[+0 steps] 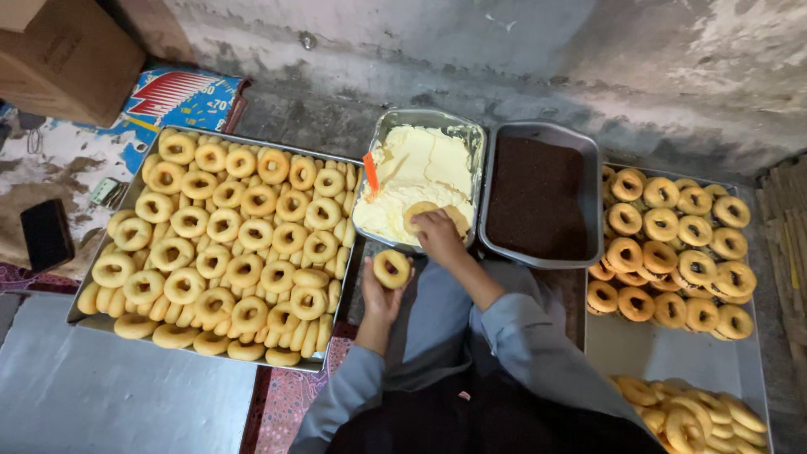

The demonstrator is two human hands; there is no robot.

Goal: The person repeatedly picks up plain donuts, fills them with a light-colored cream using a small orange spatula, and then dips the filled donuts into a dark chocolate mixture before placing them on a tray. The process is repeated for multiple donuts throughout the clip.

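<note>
Two rings in hand: our left hand (380, 296) grips one ring biscuit (392, 268) clear of the trays; our right hand (439, 234) presses another biscuit (419, 215) into the cream pan (471, 134), fingers closed on it, near its front rim.

Big dull grey metal tray (126, 206) on the left, scuffed and matt, packed with pale yellow ring-shaped biscuits (227, 244) that look dry and floury. The shiny steel pan (471, 139) holds smooth, glossy cream (416, 172); the darker metal pan (588, 168) beside it has grainy brown crumbs (538, 197). Wall (504, 50) is rough cracked plaster, and the brown box (59, 50) is plain matt cardboard.
</note>
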